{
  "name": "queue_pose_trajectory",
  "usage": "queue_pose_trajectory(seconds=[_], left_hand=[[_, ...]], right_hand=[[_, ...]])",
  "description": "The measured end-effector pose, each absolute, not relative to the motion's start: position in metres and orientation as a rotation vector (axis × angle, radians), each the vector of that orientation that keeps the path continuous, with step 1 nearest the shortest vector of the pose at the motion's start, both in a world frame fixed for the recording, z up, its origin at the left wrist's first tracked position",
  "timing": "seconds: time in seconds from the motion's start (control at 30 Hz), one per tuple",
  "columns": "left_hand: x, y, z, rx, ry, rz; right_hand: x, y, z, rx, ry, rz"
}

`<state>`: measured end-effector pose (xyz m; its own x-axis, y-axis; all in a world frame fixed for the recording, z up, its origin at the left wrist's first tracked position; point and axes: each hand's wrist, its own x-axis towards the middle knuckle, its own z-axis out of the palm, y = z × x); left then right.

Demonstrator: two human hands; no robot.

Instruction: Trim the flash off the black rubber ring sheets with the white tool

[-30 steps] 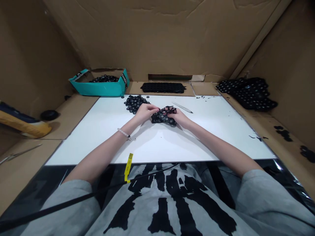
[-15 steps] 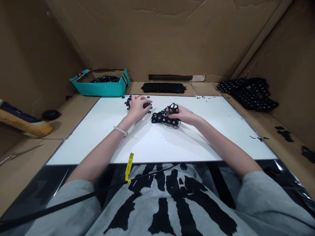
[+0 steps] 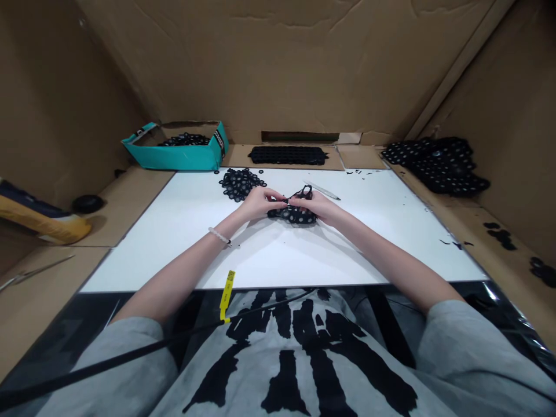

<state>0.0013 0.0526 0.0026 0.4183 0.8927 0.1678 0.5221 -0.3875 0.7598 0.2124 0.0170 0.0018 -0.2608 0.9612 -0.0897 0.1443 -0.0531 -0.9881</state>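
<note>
A: Quick one. Where's the piece?
B: Mid-desk: small black openwork piece with pale dots (image 3: 297,216), bunched between both hands, low on the white, flat desk (image 3: 260,260).
A: Fingers?
B: Right hand (image 3: 320,204) pinches its upper right part, thumb against fingers. Left hand (image 3: 259,202) has thumb and forefinger tips close together at its far left edge; can't tell if anything's between them.
A: Risks?
B: My guess: a loose right pinch lets the floppy piece fold, tangling the open loops on top. Left hand sits just beside the heap of small black rings (image 3: 238,182); a careless wrist could scatter them. Right elbow room looks fine, but a knuckle might knock the slim, whitish, pen-shaped tool (image 3: 325,191) just beyond.
A: Surface, room?
B: Dark scraps at far right of the desk. Brown cardboard walls (image 3: 278,69) on the far, left and right sides. Far left, an open teal cardboard box (image 3: 169,157) with dark bits inside; far middle, a black textured slab (image 3: 288,154); far right, crumpled black fabric with white dots (image 3: 447,165). Near left, a thin metal tool (image 3: 37,271) on the cardboard.
</note>
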Motion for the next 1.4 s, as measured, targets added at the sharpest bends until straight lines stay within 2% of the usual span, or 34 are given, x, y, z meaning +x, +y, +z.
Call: queue_pose_trajectory(seconds=[0.2, 0.5, 0.8, 1.0, 1.13, 1.27, 1.33, 1.4], left_hand=[[0.003, 0.053, 0.000, 1.934, 1.142, 0.775], [0.018, 0.020, 0.009, 2.321, 1.337, 1.102], [0.023, 0.012, 0.007, 2.392, 1.378, 1.255], [0.028, 0.005, 0.006, 2.320, 1.285, 1.230], [0.027, 0.015, 0.001, 2.057, 1.256, 1.140], [-0.003, 0.049, 0.010, 1.773, 1.442, 1.279], [-0.026, 0.067, 0.017, 1.862, 1.594, 1.411], [-0.046, 0.079, 0.021, 2.051, 1.704, 1.362]], right_hand=[[0.210, 0.014, 0.001, -1.323, -1.469, 1.265], [0.200, 0.010, 0.000, -1.133, -1.067, 1.555], [0.201, 0.007, 0.011, -1.328, -1.276, 1.272], [0.195, 0.005, 0.012, -1.209, -1.137, 1.519], [0.190, 0.004, 0.009, -1.211, -1.059, 1.651], [0.191, 0.007, 0.002, -1.321, -1.166, 1.478], [0.195, 0.010, -0.002, -1.376, -1.260, 1.360], [0.200, 0.014, -0.005, -1.379, -1.310, 1.300]])
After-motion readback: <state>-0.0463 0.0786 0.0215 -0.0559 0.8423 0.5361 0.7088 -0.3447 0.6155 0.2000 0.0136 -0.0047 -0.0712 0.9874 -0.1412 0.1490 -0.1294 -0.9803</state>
